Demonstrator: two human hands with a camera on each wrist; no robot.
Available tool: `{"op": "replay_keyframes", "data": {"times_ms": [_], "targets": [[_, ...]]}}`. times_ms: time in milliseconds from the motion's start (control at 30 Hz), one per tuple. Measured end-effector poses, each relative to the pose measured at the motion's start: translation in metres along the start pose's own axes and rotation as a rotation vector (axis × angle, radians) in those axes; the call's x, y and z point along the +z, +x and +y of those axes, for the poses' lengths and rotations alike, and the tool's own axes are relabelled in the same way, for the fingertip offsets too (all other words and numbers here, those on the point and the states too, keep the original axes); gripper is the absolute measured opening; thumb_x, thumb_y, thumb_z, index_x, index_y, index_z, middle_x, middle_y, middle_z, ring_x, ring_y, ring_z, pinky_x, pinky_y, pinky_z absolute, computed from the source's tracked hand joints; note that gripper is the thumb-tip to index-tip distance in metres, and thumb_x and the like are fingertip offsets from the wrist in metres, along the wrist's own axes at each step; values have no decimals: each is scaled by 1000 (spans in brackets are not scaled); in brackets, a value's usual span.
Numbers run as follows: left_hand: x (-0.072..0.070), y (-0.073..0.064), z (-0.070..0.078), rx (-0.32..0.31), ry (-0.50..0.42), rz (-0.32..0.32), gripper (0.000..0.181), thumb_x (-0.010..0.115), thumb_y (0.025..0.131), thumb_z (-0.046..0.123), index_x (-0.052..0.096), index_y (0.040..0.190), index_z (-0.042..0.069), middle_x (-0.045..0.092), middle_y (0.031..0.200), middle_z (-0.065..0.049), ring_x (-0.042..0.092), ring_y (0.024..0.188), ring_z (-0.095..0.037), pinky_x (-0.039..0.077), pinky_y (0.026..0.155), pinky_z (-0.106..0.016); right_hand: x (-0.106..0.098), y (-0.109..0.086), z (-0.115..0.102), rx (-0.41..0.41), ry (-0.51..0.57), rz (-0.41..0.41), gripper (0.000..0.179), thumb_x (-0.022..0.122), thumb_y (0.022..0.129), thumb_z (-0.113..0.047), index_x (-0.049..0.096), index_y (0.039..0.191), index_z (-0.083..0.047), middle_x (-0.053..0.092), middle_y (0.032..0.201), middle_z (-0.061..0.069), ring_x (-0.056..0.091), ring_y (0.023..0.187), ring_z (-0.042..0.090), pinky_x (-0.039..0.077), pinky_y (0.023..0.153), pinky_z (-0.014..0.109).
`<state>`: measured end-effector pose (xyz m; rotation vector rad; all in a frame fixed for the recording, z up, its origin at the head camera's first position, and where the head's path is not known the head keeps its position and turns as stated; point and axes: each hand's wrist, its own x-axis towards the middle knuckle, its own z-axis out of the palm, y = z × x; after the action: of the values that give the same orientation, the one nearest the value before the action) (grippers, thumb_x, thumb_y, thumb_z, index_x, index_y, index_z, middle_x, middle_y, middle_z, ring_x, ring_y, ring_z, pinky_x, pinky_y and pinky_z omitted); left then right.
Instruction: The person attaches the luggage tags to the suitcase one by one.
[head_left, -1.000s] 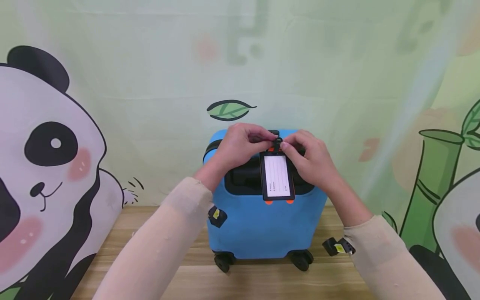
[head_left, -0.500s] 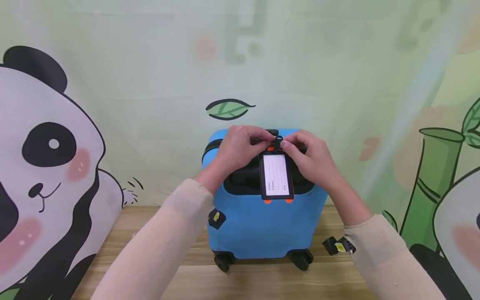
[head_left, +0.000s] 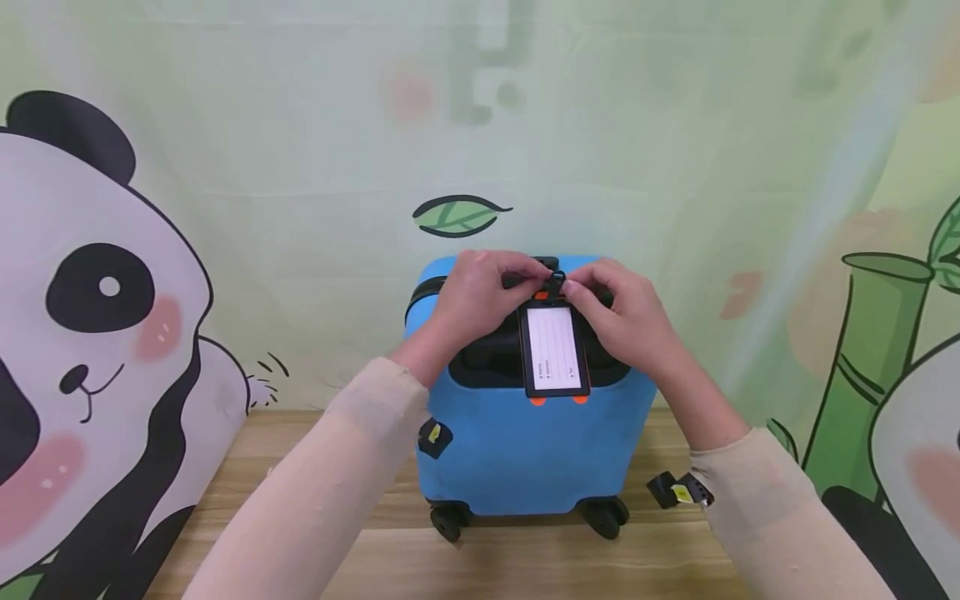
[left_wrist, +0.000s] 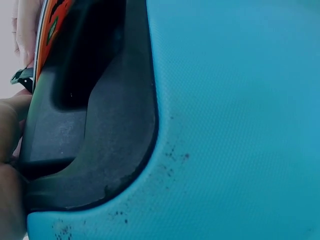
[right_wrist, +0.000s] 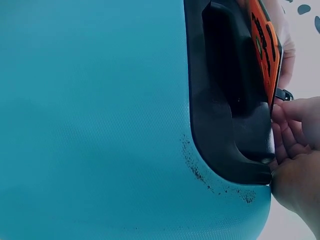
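Note:
A luggage tag (head_left: pixel 555 350) with a white lined card in a black frame hangs against the black handle area of a small blue suitcase (head_left: pixel 525 458). Its orange back shows in both wrist views. My left hand (head_left: pixel 480 292) pinches the tag's black strap (head_left: pixel 556 282) from the left, thumb and forefinger together. From the other side, my right hand (head_left: pixel 618 312) pinches the same strap close to its buckle (right_wrist: pixel 285 95). Fingertips partly cover the strap, so how it runs round the handle is hard to make out.
The suitcase stands upright on black wheels (head_left: pixel 600 517) on a wood-grain surface (head_left: pixel 495 567). Behind it hangs a pale green backdrop (head_left: pixel 300 167) with printed pandas and bamboo. Small black devices (head_left: pixel 678 492) sit at both sleeve cuffs.
Both hands stay at the strap with only slight finger motion. The strap's loop near the fingertips has shifted a little; the tag and suitcase hold about the same place.

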<state>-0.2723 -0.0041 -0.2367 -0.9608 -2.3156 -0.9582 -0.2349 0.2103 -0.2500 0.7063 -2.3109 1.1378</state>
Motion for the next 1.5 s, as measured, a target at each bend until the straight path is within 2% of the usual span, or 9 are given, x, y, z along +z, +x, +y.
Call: {"op": "replay_keyframes", "data": {"times_ms": [233, 433, 933, 1200, 1367, 1500], "targets": [[1, -2, 0, 72, 43, 47, 18, 80, 97, 10, 84, 114, 5, 82, 111, -8, 78, 102, -23, 61, 91, -30, 1, 2, -2, 7, -2, 15, 14, 64, 106, -8, 73, 104, 4, 69, 99, 16, 59, 89, 24, 47, 79, 29], [1, -3, 1, 83, 45, 52, 18, 80, 97, 10, 84, 114, 5, 82, 111, -8, 78, 103, -23, 61, 91, -30, 2, 2, -3, 13, 9, 28, 13, 64, 105, -6, 73, 103, 3, 70, 101, 16, 59, 90, 24, 47, 81, 27], [1, -3, 3, 45, 21, 33, 19, 80, 98, 12, 83, 117, 6, 81, 113, -9, 78, 105, -23, 61, 94, -30, 3, 2, -4, 2, -3, 10, 13, 66, 105, -7, 73, 105, 4, 70, 101, 16, 60, 87, 25, 48, 78, 28], [2, -3, 4, 21, -39, 30, 20, 80, 98, 12, 83, 116, 5, 81, 113, -9, 78, 105, -23, 60, 95, -30, 2, 2, -3, 40, -4, -22, 14, 65, 106, -9, 73, 108, 3, 69, 102, 15, 60, 88, 25, 49, 79, 30], [0, -3, 4, -8, -66, 18, 21, 81, 98, 13, 83, 117, 6, 81, 114, -8, 77, 106, -22, 60, 96, -30, 2, 2, -3, 36, -2, -20, 14, 65, 106, -9, 73, 108, 3, 69, 103, 16, 61, 88, 25, 49, 80, 29], [0, -2, 3, -37, -43, -7, 22, 80, 99, 15, 83, 119, 7, 81, 116, -8, 76, 105, -22, 60, 95, -31, 2, 2, -2, 26, 2, -13, 14, 66, 106, -9, 73, 107, 3, 70, 102, 15, 61, 87, 25, 49, 79, 28]]}}
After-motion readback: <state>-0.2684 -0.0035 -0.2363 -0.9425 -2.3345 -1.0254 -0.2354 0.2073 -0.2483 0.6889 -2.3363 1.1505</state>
